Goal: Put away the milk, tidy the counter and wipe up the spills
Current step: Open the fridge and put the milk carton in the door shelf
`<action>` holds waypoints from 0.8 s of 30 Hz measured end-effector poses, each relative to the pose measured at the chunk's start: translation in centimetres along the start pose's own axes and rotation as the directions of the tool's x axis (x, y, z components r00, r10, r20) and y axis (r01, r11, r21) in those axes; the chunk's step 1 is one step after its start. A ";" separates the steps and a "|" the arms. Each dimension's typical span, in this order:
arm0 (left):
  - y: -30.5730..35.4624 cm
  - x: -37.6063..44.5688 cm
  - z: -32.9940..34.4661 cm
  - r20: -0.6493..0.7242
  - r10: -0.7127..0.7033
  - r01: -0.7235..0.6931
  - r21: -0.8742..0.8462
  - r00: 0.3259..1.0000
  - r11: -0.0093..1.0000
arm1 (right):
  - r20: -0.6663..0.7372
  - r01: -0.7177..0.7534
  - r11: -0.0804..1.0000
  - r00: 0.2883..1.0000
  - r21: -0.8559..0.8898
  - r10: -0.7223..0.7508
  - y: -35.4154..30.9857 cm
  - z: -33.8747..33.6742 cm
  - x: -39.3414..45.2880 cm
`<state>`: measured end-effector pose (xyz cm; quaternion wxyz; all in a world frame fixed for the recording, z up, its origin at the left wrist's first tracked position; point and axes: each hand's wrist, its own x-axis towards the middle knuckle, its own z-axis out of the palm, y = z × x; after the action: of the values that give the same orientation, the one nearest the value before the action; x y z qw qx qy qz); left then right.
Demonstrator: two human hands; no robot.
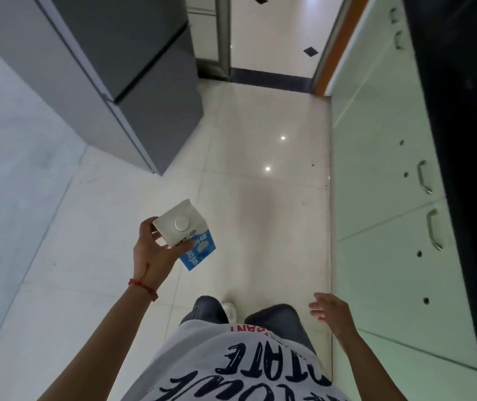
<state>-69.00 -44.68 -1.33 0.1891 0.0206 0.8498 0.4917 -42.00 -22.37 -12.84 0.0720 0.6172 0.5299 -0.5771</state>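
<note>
Blue-white milk carton clamped in left hand, held out over pale tiled floor, cap end up, tilted. Red string on L wrist. Right hand w/ fingers apart, holding nothing, near green cabinet fronts at R. Grey fridge ahead-left, doors closed, well apart from carton. Doorway beyond.

Showing glossy cream floor tiles reflecting two ceiling lights mid-frame; grey fridge standing upper left, pale green cabinets running down right, doorway opening at top.
</note>
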 end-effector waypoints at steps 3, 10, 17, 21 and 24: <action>1.6 3.4 -0.8 -0.063 -0.010 0.007 -0.046 0.998 0.999 | 0.031 0.032 0.998 0.999 -0.052 -0.030 -4.7 2.4 2.6; 4.1 10.4 -1.8 -0.276 -0.100 0.083 -0.073 0.956 0.994 | 0.176 0.159 0.962 0.977 -0.223 -0.121 -17.3 7.6 10.1; 5.7 13.3 -4.3 -0.498 -0.267 0.182 -0.214 0.825 0.960 | 0.405 0.368 0.860 0.889 -0.354 -0.214 -33.0 14.2 13.0; 6.0 14.3 -6.0 -0.595 -0.360 0.205 -0.313 0.718 0.927 | 0.554 0.531 0.757 0.786 -0.380 -0.273 -40.7 20.8 12.1; 5.6 15.7 -7.6 -0.638 -0.392 0.200 -0.353 0.663 0.914 | 0.652 0.652 0.684 0.680 -0.328 -0.335 -45.6 26.5 10.1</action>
<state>-87.01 -44.63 2.08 -0.0658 -0.3296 0.7792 0.5291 -94.80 -15.62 -5.57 0.2225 0.2053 0.7780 -0.5505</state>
